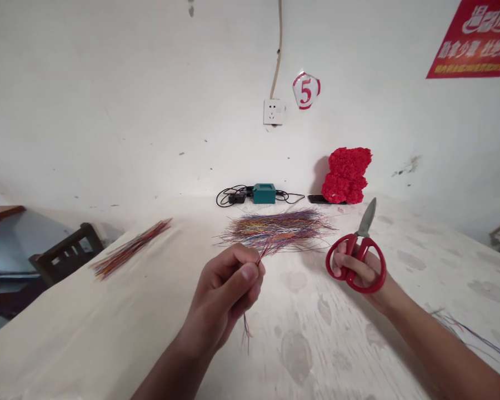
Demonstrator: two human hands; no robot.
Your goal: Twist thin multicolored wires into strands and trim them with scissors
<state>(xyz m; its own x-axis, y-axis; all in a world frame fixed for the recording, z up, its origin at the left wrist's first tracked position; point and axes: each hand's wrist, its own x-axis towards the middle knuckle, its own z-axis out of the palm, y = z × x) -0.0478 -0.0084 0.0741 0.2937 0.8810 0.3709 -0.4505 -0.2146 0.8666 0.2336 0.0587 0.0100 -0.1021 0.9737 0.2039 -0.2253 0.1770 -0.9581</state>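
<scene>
Head-worn view, angled down at hands [224,300]

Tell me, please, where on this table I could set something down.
There is room on the table between your left hand and right hand, and between the wire bundle and reddish bundle. The far edge, by the green box, is crowded.

A person's left hand [223,294] pinches thin multicoloured wires [246,328] at the edge of a loose wire pile [275,229] on a white-topped surface [108,333], the right hand [355,272] gripping red-handled scissors [367,219] nearby. A second wire bundle [131,249] lies to the left; beyond the pile sit a teal box [264,193] with black cables [229,195] and a red fluffy ornament [345,175].
</scene>
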